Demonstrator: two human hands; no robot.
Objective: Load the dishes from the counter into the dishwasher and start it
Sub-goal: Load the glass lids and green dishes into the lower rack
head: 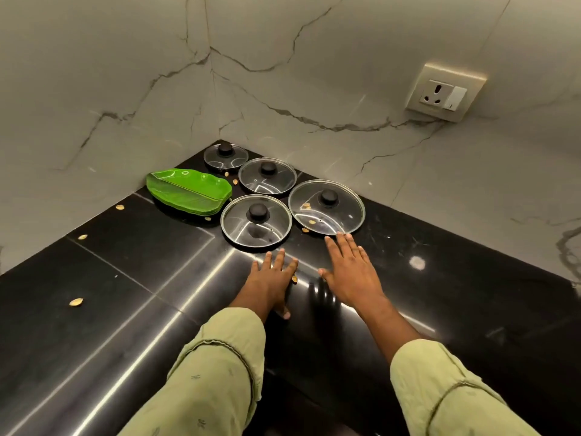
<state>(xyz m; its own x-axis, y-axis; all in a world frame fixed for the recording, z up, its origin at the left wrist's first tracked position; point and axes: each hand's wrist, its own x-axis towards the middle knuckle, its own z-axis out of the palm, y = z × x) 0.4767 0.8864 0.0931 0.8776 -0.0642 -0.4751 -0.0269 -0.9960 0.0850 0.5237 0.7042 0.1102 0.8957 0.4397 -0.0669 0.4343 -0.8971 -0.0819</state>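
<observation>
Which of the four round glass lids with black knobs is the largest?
The front-right round glass lid, just beyond the right hand; it is clearly the widest of the four.

home kitchen — black counter [125,309] | marble wall [314,73] | socket [445,92] | glass lids [326,206]

Four glass lids [267,176] and a stack of green leaf plates [188,191]
All lie flat, black knobs up: smallest lid [225,156] at 12 o'clock, largest lid [326,206] at 3, front lid [256,220] at 6, plates at 9.
</observation>
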